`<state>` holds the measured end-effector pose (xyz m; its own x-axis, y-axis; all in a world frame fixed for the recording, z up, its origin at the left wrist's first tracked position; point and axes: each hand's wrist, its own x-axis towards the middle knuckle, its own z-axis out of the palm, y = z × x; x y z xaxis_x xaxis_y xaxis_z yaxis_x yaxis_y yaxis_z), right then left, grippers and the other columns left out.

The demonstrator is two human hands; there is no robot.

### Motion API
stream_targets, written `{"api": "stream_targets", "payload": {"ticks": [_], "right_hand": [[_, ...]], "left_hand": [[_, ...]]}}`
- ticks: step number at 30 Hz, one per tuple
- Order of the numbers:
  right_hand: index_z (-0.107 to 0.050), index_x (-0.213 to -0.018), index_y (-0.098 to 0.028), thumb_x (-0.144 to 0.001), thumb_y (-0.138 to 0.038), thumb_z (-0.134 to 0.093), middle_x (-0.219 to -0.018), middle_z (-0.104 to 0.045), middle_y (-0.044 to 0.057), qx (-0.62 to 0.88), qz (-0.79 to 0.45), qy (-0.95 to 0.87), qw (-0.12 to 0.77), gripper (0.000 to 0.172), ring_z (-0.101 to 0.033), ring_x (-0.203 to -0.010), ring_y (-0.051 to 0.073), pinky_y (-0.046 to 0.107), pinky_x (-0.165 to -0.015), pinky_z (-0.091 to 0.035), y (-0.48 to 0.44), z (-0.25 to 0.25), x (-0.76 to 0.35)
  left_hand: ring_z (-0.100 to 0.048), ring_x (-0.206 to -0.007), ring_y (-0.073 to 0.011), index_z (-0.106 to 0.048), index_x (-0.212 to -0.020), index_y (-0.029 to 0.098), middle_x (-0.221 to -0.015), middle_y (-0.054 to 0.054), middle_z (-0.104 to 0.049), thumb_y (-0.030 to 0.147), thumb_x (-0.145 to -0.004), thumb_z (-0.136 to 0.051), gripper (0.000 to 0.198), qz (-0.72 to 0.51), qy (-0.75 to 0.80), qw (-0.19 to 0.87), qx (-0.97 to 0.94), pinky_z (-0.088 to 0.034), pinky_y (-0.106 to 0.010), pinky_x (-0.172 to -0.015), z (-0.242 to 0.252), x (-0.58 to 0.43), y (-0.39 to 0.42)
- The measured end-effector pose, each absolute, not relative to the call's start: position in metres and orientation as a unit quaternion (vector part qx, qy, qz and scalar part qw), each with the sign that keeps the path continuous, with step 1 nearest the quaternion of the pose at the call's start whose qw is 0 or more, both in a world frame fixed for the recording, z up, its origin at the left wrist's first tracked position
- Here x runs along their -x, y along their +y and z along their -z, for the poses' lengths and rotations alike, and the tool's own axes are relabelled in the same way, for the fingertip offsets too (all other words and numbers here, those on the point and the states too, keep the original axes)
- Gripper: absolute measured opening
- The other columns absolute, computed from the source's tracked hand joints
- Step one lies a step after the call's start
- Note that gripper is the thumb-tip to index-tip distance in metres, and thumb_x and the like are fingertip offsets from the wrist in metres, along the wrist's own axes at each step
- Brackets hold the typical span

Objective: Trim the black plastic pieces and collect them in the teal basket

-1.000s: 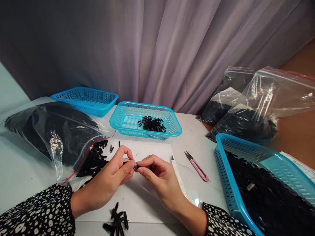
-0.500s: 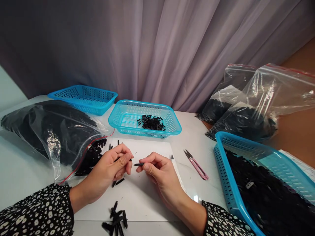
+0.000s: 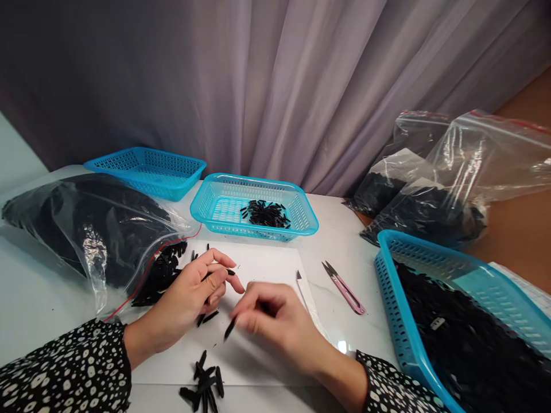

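Observation:
Above a white sheet point(image 3: 267, 367), my left hand point(image 3: 187, 301) is closed in a pinch on a small slim black piece point(image 3: 231, 272), whose tip shows past the fingers. My right hand point(image 3: 279, 321), slightly blurred, pinches another elongated black piece point(image 3: 229, 329) that points down and to the left. The two hands are close together. Below them, at the sheet's front edge, lies a small heap of black pieces point(image 3: 205, 381). A few more lie beneath my left hand. An open zip bag point(image 3: 94, 229) spills similar pieces to the left.
Pink thread snips point(image 3: 344, 289) and a white-handled blade point(image 3: 307, 301) lie to the right. A light blue basket point(image 3: 198, 209) holds a black heap; a darker blue basket point(image 3: 187, 186) stands behind left. Another basket point(image 3: 383, 275) full of black pieces and clear bags point(image 3: 430, 212) occupy the right.
My right hand has moved down toward me, turning its black piece from level to steeply slanted. My left hand stays nearly in place, with its fingers a little more extended.

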<state>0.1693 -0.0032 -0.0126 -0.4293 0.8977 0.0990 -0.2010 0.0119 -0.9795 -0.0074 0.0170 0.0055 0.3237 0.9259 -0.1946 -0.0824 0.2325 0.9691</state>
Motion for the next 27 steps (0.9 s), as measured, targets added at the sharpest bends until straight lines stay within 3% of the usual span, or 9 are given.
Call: {"api": "stream_targets", "payload": {"ticks": [3,5,9,12,14,19,27], "right_hand": [[-0.078,-0.077,-0.021,-0.085,-0.039,-0.074,-0.071,-0.068,0.002,0.251,-0.569,-0.726,0.294,0.02,-0.056,-0.06,0.013,0.026,-0.057,-0.044,-0.012,0.009,-0.17],[-0.078,-0.082,-0.021,-0.086,-0.038,-0.072,-0.074,-0.07,0.002,0.228,-0.533,-0.769,0.272,0.018,-0.058,-0.062,0.014,0.026,-0.059,-0.046,-0.013,0.009,-0.17],[-0.073,-0.083,-0.02,-0.09,-0.033,-0.068,-0.068,-0.067,0.0,0.347,-0.457,-0.704,0.418,0.016,-0.051,-0.055,0.012,0.025,-0.052,-0.04,-0.007,0.014,-0.171],[-0.072,-0.097,-0.02,-0.087,-0.026,-0.068,-0.07,-0.066,-0.001,0.428,-0.415,-0.629,0.499,0.012,-0.043,-0.051,0.011,0.025,-0.049,-0.035,-0.001,0.017,-0.172],[-0.073,-0.101,-0.02,-0.085,-0.024,-0.069,-0.073,-0.068,-0.001,0.428,-0.438,-0.611,0.501,0.016,-0.039,-0.05,0.01,0.025,-0.049,-0.033,0.001,0.018,-0.171],[-0.079,-0.088,-0.021,-0.082,-0.024,-0.072,-0.07,-0.068,0.0,0.411,-0.456,-0.6,0.513,0.01,-0.037,-0.051,0.01,0.026,-0.05,-0.031,0.0,0.019,-0.169],[-0.08,-0.085,-0.023,-0.083,-0.028,-0.073,-0.073,-0.072,0.003,0.414,-0.466,-0.569,0.536,0.009,-0.057,-0.061,0.015,0.028,-0.055,-0.038,0.001,0.021,-0.172]], "left_hand": [[-0.027,-0.047,-0.0047,-0.049,-0.091,0.02,-0.072,0.001,-0.068,0.047,-0.088,-0.064,0.031,-0.381,0.432,0.646,-0.501,-0.017,-0.019,-0.043,-0.005,0.007,0.018],[-0.027,-0.047,-0.0049,-0.045,-0.09,0.021,-0.07,0.001,-0.068,0.046,-0.089,-0.062,0.031,-0.378,0.425,0.645,-0.51,-0.017,-0.02,-0.043,-0.005,0.007,0.018],[-0.029,-0.047,-0.0066,-0.038,-0.097,0.025,-0.066,0.007,-0.063,0.046,-0.091,-0.06,0.031,-0.378,0.416,0.636,-0.529,-0.019,-0.021,-0.044,-0.005,0.008,0.015],[-0.033,-0.05,-0.0083,-0.037,-0.105,0.026,-0.066,0.008,-0.061,0.046,-0.096,-0.054,0.028,-0.368,0.41,0.613,-0.566,-0.024,-0.023,-0.048,-0.002,0.01,0.011],[-0.035,-0.053,-0.0088,-0.038,-0.106,0.026,-0.068,0.007,-0.062,0.044,-0.098,-0.05,0.023,-0.359,0.406,0.595,-0.593,-0.026,-0.024,-0.051,0.0,0.012,0.009],[-0.043,-0.058,-0.0103,-0.04,-0.103,0.026,-0.071,0.006,-0.063,0.039,-0.1,-0.05,0.016,-0.348,0.393,0.567,-0.635,-0.028,-0.027,-0.056,0.001,0.013,0.006],[-0.043,-0.059,-0.0099,-0.046,-0.1,0.026,-0.079,0.004,-0.064,0.039,-0.097,-0.054,0.016,-0.347,0.396,0.57,-0.631,-0.029,-0.026,-0.055,-0.002,0.014,0.009]]}}
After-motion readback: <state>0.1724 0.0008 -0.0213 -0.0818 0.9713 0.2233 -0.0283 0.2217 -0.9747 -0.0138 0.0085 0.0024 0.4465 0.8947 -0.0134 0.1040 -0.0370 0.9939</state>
